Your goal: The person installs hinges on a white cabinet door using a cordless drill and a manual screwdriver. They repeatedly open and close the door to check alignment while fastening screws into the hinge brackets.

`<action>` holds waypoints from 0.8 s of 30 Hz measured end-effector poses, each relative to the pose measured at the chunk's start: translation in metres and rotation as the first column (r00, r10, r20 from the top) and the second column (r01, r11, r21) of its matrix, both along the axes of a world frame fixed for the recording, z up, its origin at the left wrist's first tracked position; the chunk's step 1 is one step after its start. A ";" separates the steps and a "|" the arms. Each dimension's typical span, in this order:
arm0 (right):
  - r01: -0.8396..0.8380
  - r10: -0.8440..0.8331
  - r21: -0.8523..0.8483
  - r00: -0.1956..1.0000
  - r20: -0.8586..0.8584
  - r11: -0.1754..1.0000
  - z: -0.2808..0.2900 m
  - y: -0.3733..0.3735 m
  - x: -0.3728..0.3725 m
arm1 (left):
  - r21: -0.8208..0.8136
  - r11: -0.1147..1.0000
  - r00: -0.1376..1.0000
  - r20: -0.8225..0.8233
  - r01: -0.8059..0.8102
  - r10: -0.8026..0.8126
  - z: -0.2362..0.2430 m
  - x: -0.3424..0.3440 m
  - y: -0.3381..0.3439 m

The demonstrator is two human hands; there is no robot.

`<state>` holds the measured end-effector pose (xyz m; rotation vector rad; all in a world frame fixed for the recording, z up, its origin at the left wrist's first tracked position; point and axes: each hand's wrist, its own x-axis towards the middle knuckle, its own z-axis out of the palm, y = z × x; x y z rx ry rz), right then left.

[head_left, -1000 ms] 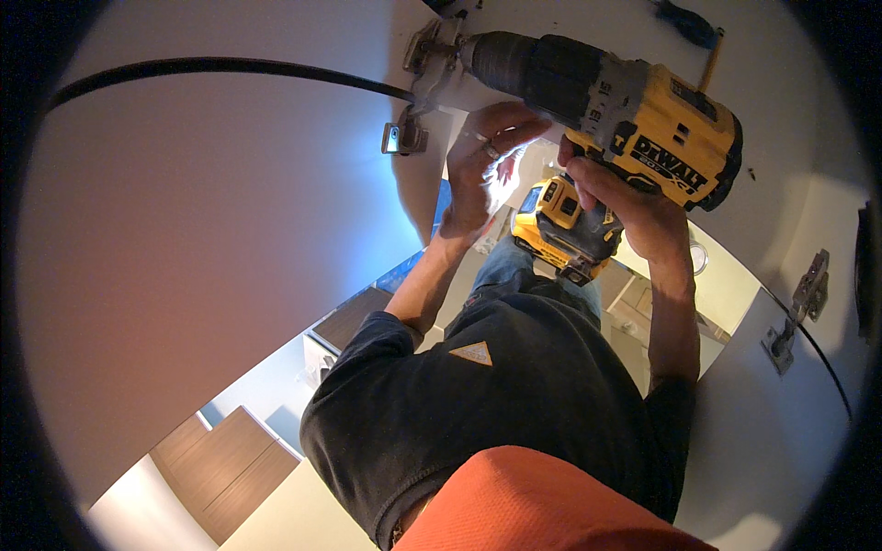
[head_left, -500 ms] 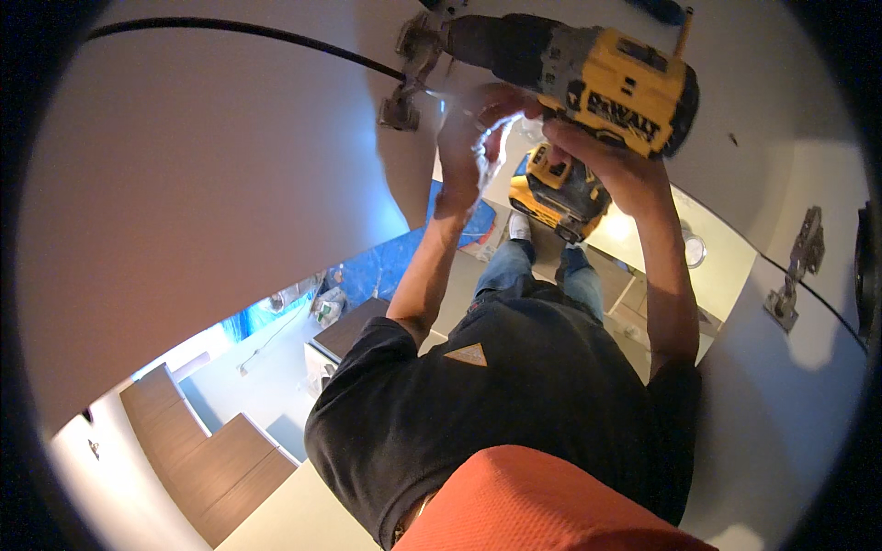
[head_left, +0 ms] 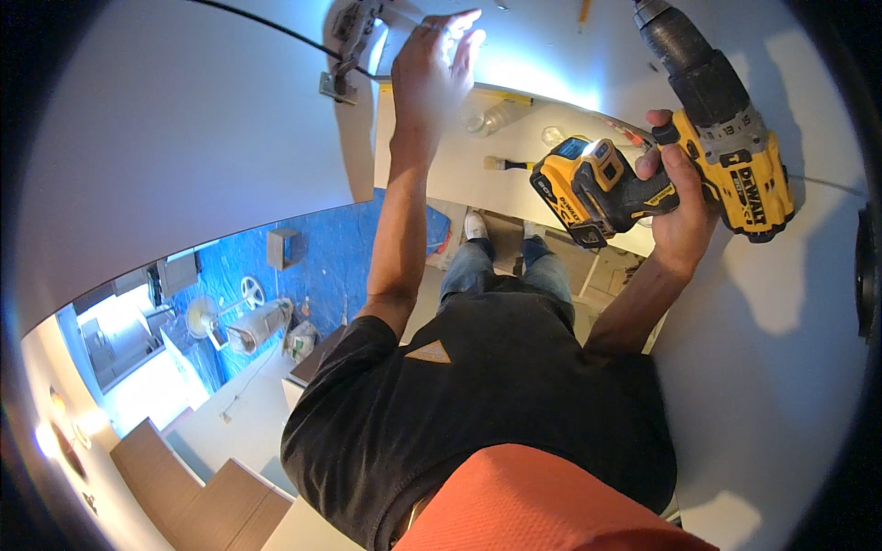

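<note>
My right hand (head_left: 687, 216) is wrapped round the grip of a yellow and black cordless drill (head_left: 749, 179). Its chuck points up, away from me, and its battery faces the middle of the view. At the upper middle, my left hand (head_left: 432, 78) is raised with its fingers spread, partly blurred, and nothing shows in it. Just left of those fingers is a metal cabinet hinge (head_left: 349, 50), at the edge of a large pale door panel (head_left: 202, 129). Bright light falls on the pale surface beyond my left hand.
Below the hands, a pale surface (head_left: 413, 174) carries a paintbrush (head_left: 501, 163) and a clear plastic bottle (head_left: 496, 118). Another pale panel (head_left: 726, 367) stands close on my right. Down at the left, blue sheeting (head_left: 335, 243) covers the floor, with a fan (head_left: 207, 317) on it.
The drill has come away from near the hinge to the right, and its chuck has swung from pointing left to pointing up. My left hand has risen and its fingers have spread.
</note>
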<state>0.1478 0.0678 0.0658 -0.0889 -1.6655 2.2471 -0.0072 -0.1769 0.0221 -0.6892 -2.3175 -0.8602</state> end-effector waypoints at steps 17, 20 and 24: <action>-0.128 0.141 -0.078 0.970 0.196 0.989 -0.056 -0.008 0.021 | 0.676 0.728 0.785 0.387 0.115 -0.484 -0.014 -0.005 0.032; -0.171 0.174 -0.032 0.950 0.258 0.985 -0.063 -0.007 0.018 | 0.785 0.618 0.725 0.394 0.055 -0.565 -0.023 0.004 0.030; -0.233 0.238 -0.049 0.940 0.246 0.971 -0.067 -0.005 0.015 | 0.919 0.392 0.663 0.268 0.043 -0.699 -0.039 0.005 0.030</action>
